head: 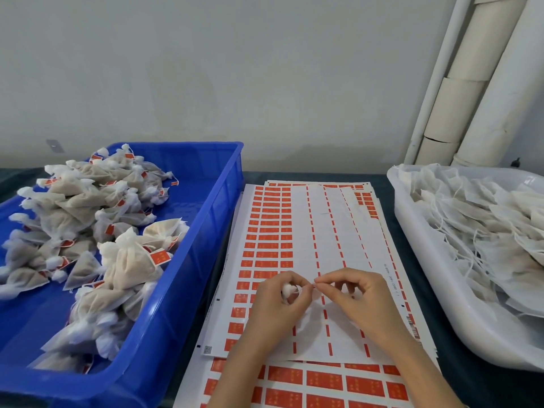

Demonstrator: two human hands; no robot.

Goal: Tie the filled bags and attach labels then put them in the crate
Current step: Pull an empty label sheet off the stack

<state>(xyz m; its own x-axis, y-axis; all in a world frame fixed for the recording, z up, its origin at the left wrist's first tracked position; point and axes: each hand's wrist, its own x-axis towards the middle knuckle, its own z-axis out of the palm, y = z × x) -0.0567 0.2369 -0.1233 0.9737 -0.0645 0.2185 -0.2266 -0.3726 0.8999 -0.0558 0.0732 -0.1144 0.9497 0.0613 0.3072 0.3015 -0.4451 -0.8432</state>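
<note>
My left hand (276,301) grips the gathered white neck of a small filled bag (289,290) over the label sheets. Close beside it, my right hand (353,295) pinches the bag's thin string at its fingertips, which almost meet those of the left hand. Most of the bag is hidden under my left palm. The sheets of orange-red labels (269,228) lie flat in the middle of the table, with many labels peeled off. On the left stands a blue crate (206,219) holding several tied bags with orange tags (117,231).
A white tray (412,231) at the right holds a pile of untied white bags with loose strings (485,225). Cream pipes (471,98) lean against the grey wall at the back right. The table top is dark.
</note>
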